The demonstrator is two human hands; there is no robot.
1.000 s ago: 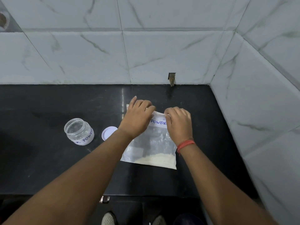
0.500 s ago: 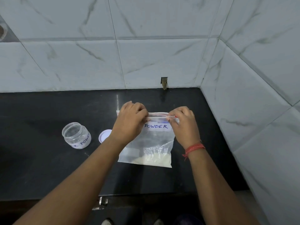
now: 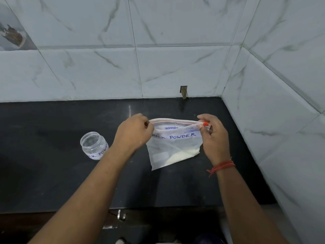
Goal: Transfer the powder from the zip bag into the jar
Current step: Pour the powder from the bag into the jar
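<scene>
Zip bag (image 3: 174, 147) now held up off the black counter (image 3: 52, 173), between both hands; a second ago it lay flat on the counter. Left hand (image 3: 133, 132) pinches the bag's top-left corner, fingers curled on the seal. Right hand (image 3: 213, 136) pinches the top-right corner, where the orange slider (image 3: 205, 123) sits at the end of the track. Half a second ago the hands were closer together; since then they have drawn apart. The mouth gapes open along most of its length, the two lips parted. Full label "MILK POWDER" readable on the front, where only "POWDER" showed earlier. White powder (image 3: 182, 154) pooled in the lower right of the bag, which hangs tilted.

Jar (image 3: 94, 145) stands open and upright on the counter, left of the left forearm, well apart from the bag. The white lid seen beside it before is now hidden behind the left arm. Red thread (image 3: 222, 166) on the right wrist.
</scene>
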